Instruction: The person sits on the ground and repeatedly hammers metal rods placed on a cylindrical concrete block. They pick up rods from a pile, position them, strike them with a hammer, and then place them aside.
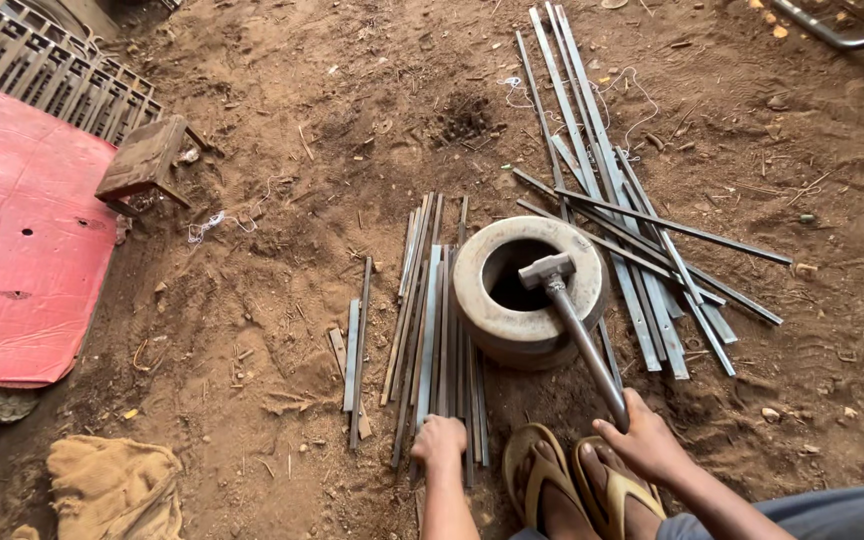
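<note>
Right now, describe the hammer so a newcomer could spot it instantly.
Find the thick pale ring-shaped block on the dirt floor, between two spreads of flat grey metal strips. The grey metal hammer rests its head on that ring's rim, its handle running down to the right hand. Unlike the flat strips, it has a round handle and blocky head.

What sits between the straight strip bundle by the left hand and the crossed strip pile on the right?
In the head view, the thick metal ring lies between the strip bundle and the crossed strip pile, with the hammer head resting on its rim, handle in the right hand.
</note>
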